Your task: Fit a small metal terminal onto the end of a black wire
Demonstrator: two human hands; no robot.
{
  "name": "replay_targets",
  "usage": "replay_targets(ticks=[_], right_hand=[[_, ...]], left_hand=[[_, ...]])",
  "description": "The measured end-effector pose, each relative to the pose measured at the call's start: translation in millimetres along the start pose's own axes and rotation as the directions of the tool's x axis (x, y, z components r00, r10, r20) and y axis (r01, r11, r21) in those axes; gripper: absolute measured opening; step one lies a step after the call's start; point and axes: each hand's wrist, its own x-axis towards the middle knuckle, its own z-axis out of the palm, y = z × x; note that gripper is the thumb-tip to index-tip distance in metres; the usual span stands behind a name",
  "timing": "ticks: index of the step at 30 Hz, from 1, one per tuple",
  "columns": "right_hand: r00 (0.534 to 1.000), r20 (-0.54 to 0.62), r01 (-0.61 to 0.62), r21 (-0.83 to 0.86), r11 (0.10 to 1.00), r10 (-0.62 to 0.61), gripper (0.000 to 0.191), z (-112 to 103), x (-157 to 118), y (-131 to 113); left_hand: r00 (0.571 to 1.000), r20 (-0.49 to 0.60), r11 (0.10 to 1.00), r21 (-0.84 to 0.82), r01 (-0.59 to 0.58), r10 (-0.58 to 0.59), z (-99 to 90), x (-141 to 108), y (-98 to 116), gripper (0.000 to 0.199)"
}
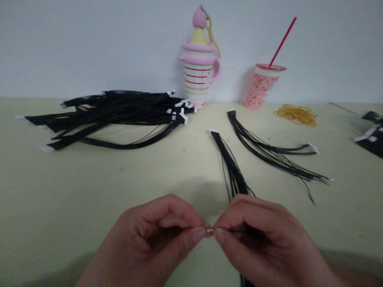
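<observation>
Black wire bundle [233, 179] — one metal-tipped strand pinched between left hand [152, 235] and right hand [266, 239] fingertips.

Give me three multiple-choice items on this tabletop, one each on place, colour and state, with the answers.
1. Where does the cup with the red straw stand relative to the striped mug? A. Left of it B. Right of it C. On top of it
2. What colour are the rubber bands? A. Blue B. Green C. Amber
3. What are the left hand and right hand doing? A. Pinching a thin black wire B. Lying flat on the table C. Gripping the mug

Answers: 1 B, the cup stands on the mug's right. 2 C, the loose pile looks amber-yellow. 3 A, both hands' fingertips meet at the wire.
</observation>
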Motion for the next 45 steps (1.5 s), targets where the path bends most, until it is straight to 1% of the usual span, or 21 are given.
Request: replay_targets(ticks=[6,13,19,23,28,33,37,40,43,45], right_hand=[[1.0,0.006,0.009,-0.012,1.0,-0.009,0.014,-1.1,0.6,-2.5],[0.999,0.018,0.034,-0.036,0.999,-0.033,0.013,-1.5,0.0,0.4],[0.999,0.03,0.028,-0.04,0.999,-0.026,0.014,-0.7,0.4,-1.8],[0.999,0.024,0.024,-0.046,0.999,-0.023,0.014,-0.6,0.9,-3.1],[1.0,0.004,0.027,-0.046,0.999,-0.027,0.015,0.7,1.2,-3.3],[1.0,-0.002,0.027,-0.046,0.999,-0.027,0.016,-1.1,0.9,-3.9],[1.0,0.008,0.021,-0.044,0.999,-0.021,0.015,-1.7,1.0,-3.1],[0.999,0.0,0.033,-0.042,0.999,-0.033,0.015,-0.1,0.9,-1.9],[0.999,0.039,0.031,-0.022,0.999,-0.03,0.015,-0.1,0.6,-0.9],[0.997,0.077,-0.009,0.033,0.999,0.006,0.014,-1.7,0.8,-0.8]], left_hand=[[0.997,-0.065,0.999,-0.029,0.038,-0.04,5.6,-3.5,4.8,0.011],[0.998,-0.053,0.999,-0.043,0.031,-0.033,5.4,-3.2,5.3,0.008],[0.999,-0.032,0.998,-0.043,0.04,-0.041,5.5,-3.6,4.7,0.008],[1.0,-0.023,0.999,-0.031,0.016,-0.016,4.3,-2.6,3.1,0.008],[0.997,0.025,0.997,0.035,-0.07,0.07,1.3,0.2,2.2,0.008],[0.999,-0.008,0.999,0.028,-0.04,0.04,3.5,-2.0,4.2,0.008],[1.0,0.004,0.999,0.033,-0.018,0.018,3.9,-3.3,3.9,0.008],[1.0,0.009,0.998,0.052,-0.026,0.026,3.8,-3.8,2.9,0.008],[0.998,-0.005,0.996,0.073,-0.058,0.058,5.0,-4.8,2.3,0.008],[0.996,-0.019,0.991,0.099,-0.089,0.091,6.1,-5.4,2.2,0.009]])
